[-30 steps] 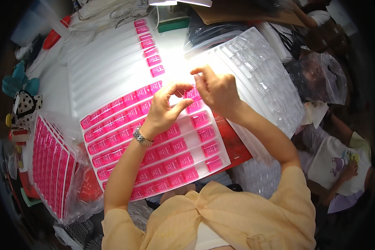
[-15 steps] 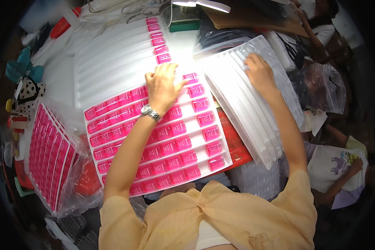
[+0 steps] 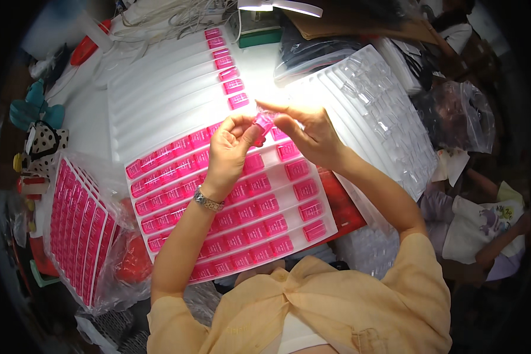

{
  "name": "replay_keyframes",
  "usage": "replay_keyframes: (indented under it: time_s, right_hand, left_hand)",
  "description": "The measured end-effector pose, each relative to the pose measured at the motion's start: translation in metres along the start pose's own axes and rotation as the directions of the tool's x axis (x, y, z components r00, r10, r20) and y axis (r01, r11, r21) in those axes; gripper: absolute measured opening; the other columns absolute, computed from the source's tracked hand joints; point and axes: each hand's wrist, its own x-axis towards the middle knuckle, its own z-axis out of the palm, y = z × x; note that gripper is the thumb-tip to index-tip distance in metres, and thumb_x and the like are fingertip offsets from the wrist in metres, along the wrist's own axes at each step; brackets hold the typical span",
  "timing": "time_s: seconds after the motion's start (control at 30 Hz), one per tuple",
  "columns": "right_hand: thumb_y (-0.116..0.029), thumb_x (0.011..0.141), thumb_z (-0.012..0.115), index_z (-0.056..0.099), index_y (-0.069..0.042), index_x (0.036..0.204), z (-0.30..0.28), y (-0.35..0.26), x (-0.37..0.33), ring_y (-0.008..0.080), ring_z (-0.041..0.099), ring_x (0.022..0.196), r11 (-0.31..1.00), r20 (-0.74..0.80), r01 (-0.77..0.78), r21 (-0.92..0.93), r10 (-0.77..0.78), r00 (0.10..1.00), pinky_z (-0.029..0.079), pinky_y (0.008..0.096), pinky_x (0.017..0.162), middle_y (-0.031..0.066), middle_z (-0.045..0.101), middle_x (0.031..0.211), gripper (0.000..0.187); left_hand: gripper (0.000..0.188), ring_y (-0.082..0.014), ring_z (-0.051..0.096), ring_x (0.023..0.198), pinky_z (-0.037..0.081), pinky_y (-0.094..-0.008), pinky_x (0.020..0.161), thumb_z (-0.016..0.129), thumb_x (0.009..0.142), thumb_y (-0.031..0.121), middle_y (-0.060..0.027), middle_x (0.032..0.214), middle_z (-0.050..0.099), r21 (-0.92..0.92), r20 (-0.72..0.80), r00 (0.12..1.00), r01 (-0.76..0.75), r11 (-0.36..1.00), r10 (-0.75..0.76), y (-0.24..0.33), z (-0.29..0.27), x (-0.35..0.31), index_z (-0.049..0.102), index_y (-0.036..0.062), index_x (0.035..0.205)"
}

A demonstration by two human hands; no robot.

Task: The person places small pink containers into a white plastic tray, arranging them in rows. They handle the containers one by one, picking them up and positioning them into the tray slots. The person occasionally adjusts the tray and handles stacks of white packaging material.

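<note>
My left hand (image 3: pixel 229 150), a metal-band watch on its wrist, pinches a small pink plastic case (image 3: pixel 264 122) above the tray. The fingers of my right hand (image 3: pixel 312 133) close on the top of that case, where a clear plastic cover (image 3: pixel 265 110) glints; glare blurs its outline. Below them lies a white ribbed tray (image 3: pixel 277 183) with rows of pink cases bearing pale print. Beyond it, another white ribbed tray (image 3: pixel 159 97) carries one column of pink cases (image 3: pixel 233 86). To the right, a third ribbed tray (image 3: pixel 330 97) holds rows of clear plastic covers (image 3: pixel 389 118).
At left, a clear bag (image 3: pixel 115 259) holds stacked sheets of pink cases (image 3: pixel 79 227). A lamp (image 3: pixel 283 6) shines at the far edge, near cables (image 3: pixel 171 20) and dark bagged material (image 3: pixel 312 53). Another person (image 3: pixel 478 230) is at the right. A red surface (image 3: pixel 345 206) shows between trays.
My right hand has come left from the tray of clear covers to meet my left hand. My left hand has lifted a pink case off the tray.
</note>
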Motion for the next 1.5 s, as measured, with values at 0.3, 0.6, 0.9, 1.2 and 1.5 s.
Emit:
replay_keyframes:
  time_s: [0.3,0.6,0.9,1.2,1.5]
  right_hand:
    - [-0.003,0.084,0.066,0.064,-0.003,0.116,-0.005,0.001,-0.008,0.0094,0.065,0.071,0.989,-0.216,-0.076,0.126,0.102,0.971,0.052,0.0224,0.066,0.0108,0.070,0.098,0.033]
    - [-0.020,0.090,0.060,0.068,-0.001,0.101,-0.077,0.027,0.019,0.0246,0.059,0.098,0.923,0.152,0.049,-0.381,0.011,0.988,0.044,0.0380,0.087,0.0135,0.065,0.110,0.024]
    - [0.002,0.073,0.065,0.067,-0.001,0.092,-0.118,0.084,0.001,0.0254,0.060,0.090,0.518,0.072,0.095,-0.850,-0.064,0.995,0.047,0.0346,0.075,0.0110,0.064,0.092,0.019]
    - [-0.004,0.081,0.069,0.064,0.001,0.100,-0.052,0.031,0.020,0.0091,0.062,0.068,0.944,-0.001,-0.290,0.159,0.294,0.956,0.050,0.0219,0.060,0.0048,0.062,0.085,0.019]
    - [-0.008,0.087,0.065,0.059,0.003,0.111,-0.034,0.016,0.005,0.0137,0.066,0.080,0.813,0.217,-0.434,0.388,0.377,0.900,0.055,0.0260,0.072,0.0102,0.063,0.097,0.027]
  left_hand:
    - [0.024,-0.0148,0.063,0.092,0.054,-0.0292,0.082,0.062,0.090,0.008,-0.0095,0.101,0.064,-0.030,0.057,0.997,0.047,0.998,-0.045,0.003,0.013,0.011,0.053,0.0003,0.111]
    - [0.021,-0.0161,0.059,0.088,0.049,-0.0334,0.079,0.072,0.081,0.016,-0.0043,0.092,0.064,0.542,-0.082,0.983,-0.093,0.835,0.163,0.005,-0.013,0.017,0.062,0.0047,0.097]
    - [0.034,-0.0183,0.051,0.098,0.032,-0.0364,0.087,0.075,0.074,0.030,-0.0024,0.103,0.060,0.989,0.120,0.878,-0.148,0.026,0.464,-0.009,-0.019,0.030,0.067,0.0117,0.102]
    - [0.032,-0.0184,0.052,0.095,0.035,-0.0371,0.083,0.076,0.072,0.028,-0.0024,0.097,0.059,0.971,0.233,0.927,-0.239,-0.015,0.294,-0.008,-0.027,0.042,0.069,0.0105,0.098]
    - [0.029,-0.0175,0.051,0.094,0.033,-0.0359,0.084,0.075,0.074,0.024,-0.0014,0.096,0.059,0.978,0.206,0.943,-0.210,-0.011,0.261,0.010,-0.025,-0.010,0.069,0.0099,0.098]
